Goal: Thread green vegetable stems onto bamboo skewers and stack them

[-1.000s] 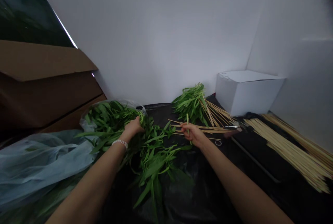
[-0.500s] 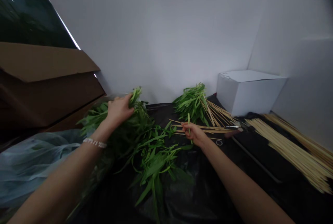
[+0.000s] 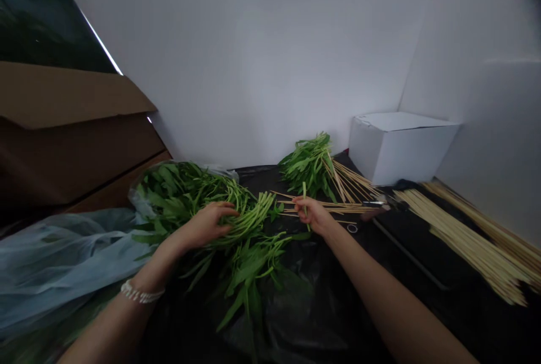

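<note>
while left hand [image 3: 207, 224] lies palm-down (fingers spread) on leafy greens [image 3: 236, 223], right hand [image 3: 315, 214] pinches green stem [image 3: 304, 195]

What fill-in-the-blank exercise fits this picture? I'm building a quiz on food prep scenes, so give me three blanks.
1. The left hand rests on a bundle of leafy green ____.
2. The right hand pinches one green stem that stands ____.
3. The white box sits against the wall, behind a long row of bamboo ____ on the black sheet.

Missing words: stems; upright; skewers
</note>
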